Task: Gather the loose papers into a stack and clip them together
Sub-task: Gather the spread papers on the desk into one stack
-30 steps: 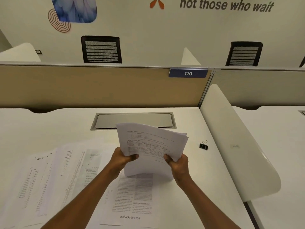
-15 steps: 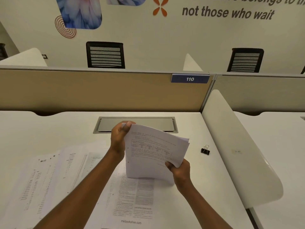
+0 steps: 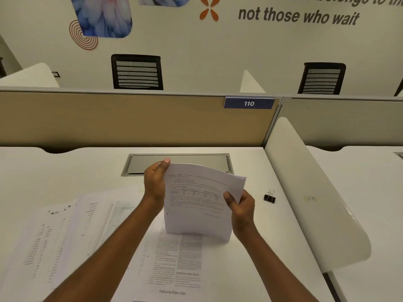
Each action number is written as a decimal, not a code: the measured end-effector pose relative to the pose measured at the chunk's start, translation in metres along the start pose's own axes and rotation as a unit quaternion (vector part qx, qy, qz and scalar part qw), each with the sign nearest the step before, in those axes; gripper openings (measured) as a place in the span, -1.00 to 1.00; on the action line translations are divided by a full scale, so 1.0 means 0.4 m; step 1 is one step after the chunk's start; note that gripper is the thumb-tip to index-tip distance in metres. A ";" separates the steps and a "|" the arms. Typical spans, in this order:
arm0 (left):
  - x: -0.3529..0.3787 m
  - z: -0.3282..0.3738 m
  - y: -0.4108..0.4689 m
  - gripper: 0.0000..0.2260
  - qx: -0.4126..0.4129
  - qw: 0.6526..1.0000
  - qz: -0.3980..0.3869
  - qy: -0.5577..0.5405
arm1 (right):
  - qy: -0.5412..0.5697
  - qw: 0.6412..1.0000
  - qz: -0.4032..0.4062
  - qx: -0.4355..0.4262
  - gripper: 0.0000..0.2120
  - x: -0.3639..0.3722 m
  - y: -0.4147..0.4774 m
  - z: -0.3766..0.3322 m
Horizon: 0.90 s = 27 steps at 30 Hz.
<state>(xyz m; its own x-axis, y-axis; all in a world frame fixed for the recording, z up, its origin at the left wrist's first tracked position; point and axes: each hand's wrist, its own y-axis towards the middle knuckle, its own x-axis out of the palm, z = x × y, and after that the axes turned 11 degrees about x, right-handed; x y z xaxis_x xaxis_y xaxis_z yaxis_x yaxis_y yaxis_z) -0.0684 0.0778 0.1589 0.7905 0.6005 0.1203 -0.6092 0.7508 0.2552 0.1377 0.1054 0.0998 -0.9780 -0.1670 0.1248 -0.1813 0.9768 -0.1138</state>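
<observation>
A stack of printed papers stands on its lower edge on the desk, the left hand pinching its upper left corner with thumb up and the right hand pinching its right edge between thumb and curled fingers. The gathering appears only partly done: loose sheets lie flat on the desk to the left and beneath. Those likely need adding and squaring before reaching the clip, well apart to the right.
</observation>
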 end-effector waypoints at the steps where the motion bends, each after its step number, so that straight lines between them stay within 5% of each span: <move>1: 0.001 0.000 -0.002 -0.68 0.001 1.000 0.000 0.001 | -0.003 1.000 0.000 -0.003 -0.85 0.003 0.003 -0.009; 4: -0.011 -0.012 -0.007 -0.65 0.001 0.999 -0.037 0.000 | -0.010 1.000 0.000 0.006 -0.88 0.009 0.008 -0.021; 9: -0.065 -0.102 -0.047 -0.30 -0.086 0.986 -0.137 0.048 | -0.017 0.999 0.014 0.044 -0.89 -0.001 0.007 0.014; 14: -0.079 -0.168 -0.112 -0.78 -0.148 0.971 -0.147 0.119 | -0.039 0.993 0.037 0.100 -0.88 -0.005 -0.008 0.058; 21: -0.091 -0.135 -0.088 -0.75 -0.123 0.968 -0.144 0.167 | -0.111 0.989 0.037 0.089 -0.84 0.027 0.002 0.029; 27: -0.161 -0.202 -0.113 -0.71 -0.176 0.932 -0.178 0.262 | -0.208 0.962 0.032 0.173 -0.75 0.050 -0.023 0.109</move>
<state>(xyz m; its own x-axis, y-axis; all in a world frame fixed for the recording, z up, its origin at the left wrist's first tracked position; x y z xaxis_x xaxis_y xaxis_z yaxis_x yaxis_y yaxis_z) -0.0968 0.0275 0.0619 0.8634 0.2779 -0.4210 -0.3693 0.9167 -0.1524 0.1151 0.0874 0.0605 -0.9316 -0.2181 -0.2908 -0.0728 0.8958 -0.4385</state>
